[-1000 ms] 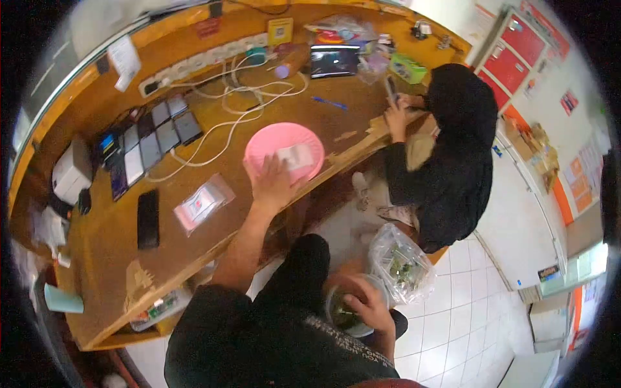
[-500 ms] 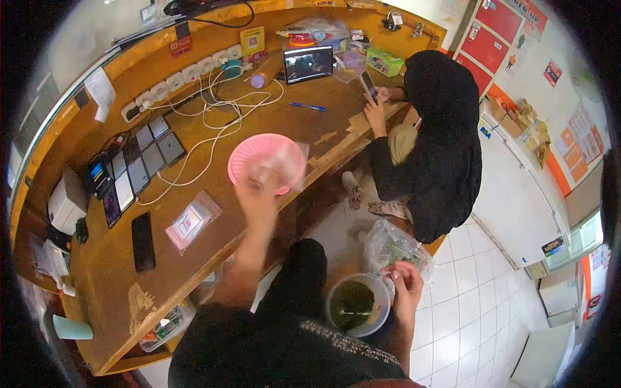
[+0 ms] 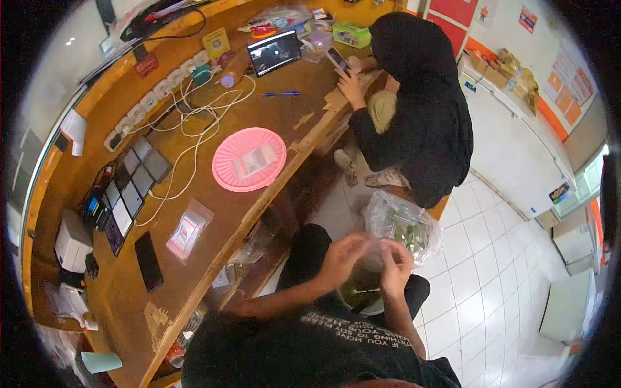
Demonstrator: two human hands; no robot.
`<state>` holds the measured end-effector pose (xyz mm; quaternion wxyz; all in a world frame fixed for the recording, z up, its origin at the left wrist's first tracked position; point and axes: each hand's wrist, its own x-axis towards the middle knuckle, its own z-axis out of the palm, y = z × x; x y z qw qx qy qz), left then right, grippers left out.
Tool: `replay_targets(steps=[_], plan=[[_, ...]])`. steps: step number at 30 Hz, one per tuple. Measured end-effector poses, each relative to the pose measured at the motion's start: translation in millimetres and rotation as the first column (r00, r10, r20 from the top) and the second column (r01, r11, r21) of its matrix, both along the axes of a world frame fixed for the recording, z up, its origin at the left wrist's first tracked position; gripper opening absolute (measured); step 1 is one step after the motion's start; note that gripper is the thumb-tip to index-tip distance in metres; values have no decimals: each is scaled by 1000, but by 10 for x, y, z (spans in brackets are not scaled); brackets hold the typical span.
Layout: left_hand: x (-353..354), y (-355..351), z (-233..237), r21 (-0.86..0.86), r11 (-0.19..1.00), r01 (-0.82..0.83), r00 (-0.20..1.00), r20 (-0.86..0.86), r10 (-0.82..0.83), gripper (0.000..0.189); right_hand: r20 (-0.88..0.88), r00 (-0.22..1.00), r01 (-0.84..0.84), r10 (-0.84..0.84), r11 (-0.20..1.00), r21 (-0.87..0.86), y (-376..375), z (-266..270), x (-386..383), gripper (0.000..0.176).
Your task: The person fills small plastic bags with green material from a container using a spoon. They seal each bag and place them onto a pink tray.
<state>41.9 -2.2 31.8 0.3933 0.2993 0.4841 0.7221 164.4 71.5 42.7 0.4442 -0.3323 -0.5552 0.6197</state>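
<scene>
My left hand [image 3: 343, 260] and my right hand [image 3: 396, 266] meet in front of me, fingers pinched on a small clear plastic bag [image 3: 373, 251], which is blurred and partly hidden by the fingers. Directly below them is a round tub of dark green contents [image 3: 359, 291], its rim mostly covered by my hands. Just beyond my right hand lies a large clear plastic bag [image 3: 414, 226] with green stuff inside. On the desk, a pink ribbed round plate [image 3: 226, 161] carries a small clear zip pouch [image 3: 259, 161] with a white label area.
Another person [image 3: 420, 116] sits at the desk's right end, holding a phone [image 3: 338, 60]. The wooden desk [image 3: 194, 258] bears a packet of pouches [image 3: 189, 231], a black phone [image 3: 149, 260], several other phones, white cables, a blue pen [image 3: 280, 94] and a tablet [image 3: 274, 53].
My left hand has moved from over the pink plate to meet my right hand above the tub. The plate now shows a pouch lying on it. The view has shifted slightly.
</scene>
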Motion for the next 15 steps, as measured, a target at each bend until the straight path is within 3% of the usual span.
replay_targets(steps=[2, 4, 5, 6, 7, 8, 10, 11, 14, 15], plan=[[-40, -50, -21, -19, 1000, -14, 997, -73, 12, 27, 41, 998, 44, -46, 998, 49, -8, -44, 115, 10], [-88, -136, 157, 160, 975, -156, 862, -459, 214, 29, 113, 987, 97, -117, 981, 168, -3, -78, 216, 7], [-72, -130, 302, 160, 976, -148, 862, -462, 207, 29, 172, 977, 80, -130, 960, 267, 4, -106, 288, 5], [-35, -142, 525, 187, 974, -125, 708, -671, 220, 30, 172, 976, 86, -135, 960, 265, -11, -106, 359, 5], [-12, -149, 633, 208, 973, -99, 504, -833, 229, 31, 233, 969, -10, -76, 938, 346, -34, -76, 427, 7], [-22, -121, 514, 213, 972, -103, 500, -834, 235, 31, 293, 956, -112, -19, 900, 422, -46, -35, 462, 10], [-61, -83, 248, 7, 970, 244, 749, -637, -184, 23, 236, 971, -143, 41, 891, 432, -117, 20, 485, 13], [-69, -118, 230, -56, 969, 241, 798, -557, -231, 14, 254, 966, -150, 42, 895, 421, -147, 28, 502, 14], [-180, -132, 82, 5, 927, 375, 694, -664, -277, 14, 321, 947, -173, 32, 889, 423, -143, 135, 552, 17], [-197, -119, 97, 6, 926, 376, 689, -670, -276, 14, 387, 915, -261, 114, 899, 352, -137, 160, 566, 16]])
